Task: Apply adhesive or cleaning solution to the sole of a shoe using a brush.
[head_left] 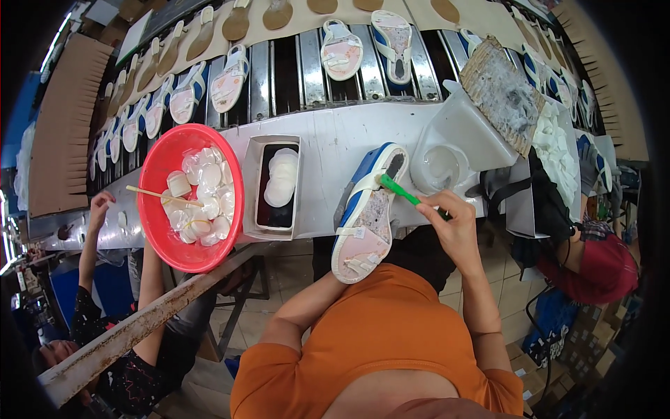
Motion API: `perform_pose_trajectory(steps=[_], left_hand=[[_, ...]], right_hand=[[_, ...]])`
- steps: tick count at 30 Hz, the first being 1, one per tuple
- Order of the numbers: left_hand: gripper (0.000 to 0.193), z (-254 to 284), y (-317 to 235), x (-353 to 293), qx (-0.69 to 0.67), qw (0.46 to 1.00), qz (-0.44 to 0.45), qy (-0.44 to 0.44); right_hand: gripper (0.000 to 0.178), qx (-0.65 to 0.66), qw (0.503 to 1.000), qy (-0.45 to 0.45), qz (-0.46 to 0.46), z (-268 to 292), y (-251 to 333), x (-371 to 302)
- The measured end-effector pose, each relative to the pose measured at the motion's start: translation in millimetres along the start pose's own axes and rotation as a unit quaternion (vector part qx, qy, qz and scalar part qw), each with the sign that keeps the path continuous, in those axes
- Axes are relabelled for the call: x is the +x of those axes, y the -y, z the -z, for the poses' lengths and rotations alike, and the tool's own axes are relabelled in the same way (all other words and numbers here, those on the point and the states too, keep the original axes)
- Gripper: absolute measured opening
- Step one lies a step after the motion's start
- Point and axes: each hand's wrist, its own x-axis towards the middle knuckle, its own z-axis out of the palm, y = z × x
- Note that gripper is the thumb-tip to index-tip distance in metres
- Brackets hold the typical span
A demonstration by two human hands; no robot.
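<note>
My right hand [450,213] pinches the green handle of a small brush [398,187]. The brush tip meets the white strap near the heel of a sandal [368,234]. This sandal has white straps, blue sides, a pinkish front and a dark grey heel bed, and it stands tilted across the table's front edge with its toe toward me. My left forearm [307,304] runs up beneath the toe end; the left hand itself is hidden behind the sandal, so its fingers do not show.
Left of the sandal are a white box [296,209] with pale round pads and a red basin [150,230] of whitish discs with a stick across. A cut plastic container [481,133] leans at right. Sandals [342,52] line metal rollers [310,66] beyond. People sit either side.
</note>
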Motion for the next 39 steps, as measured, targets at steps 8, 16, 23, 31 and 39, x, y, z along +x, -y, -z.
perform_pose_trajectory(steps=[8, 16, 23, 31, 39], left_hand=[[0.048, -0.3, -0.1, 0.3, -0.038, 0.999, 0.014, 0.025], [0.048, -2.7, 0.8, -8.0, -0.079, 0.996, 0.025, 0.017], [0.047, -3.0, -0.5, -12.2, -0.112, 0.993, 0.03, 0.022], [0.047, -5.1, 1.7, -5.4, -0.146, 0.988, 0.033, 0.035], [0.047, -8.1, 1.8, 2.0, -0.182, 0.98, 0.041, 0.062]], right_hand=[[0.011, 0.022, 0.997, -0.067, -0.01, -6.1, -17.8, 13.2], [0.015, 0.124, 0.992, 0.012, 0.021, -8.5, 16.6, -26.8], [0.021, -0.007, 0.992, 0.016, 0.126, -4.7, 38.6, -40.6], [0.023, 0.003, 0.995, -0.011, 0.095, 0.0, 41.4, -29.7], [0.017, -0.013, 0.992, -0.025, 0.124, 5.1, 44.2, -24.1]])
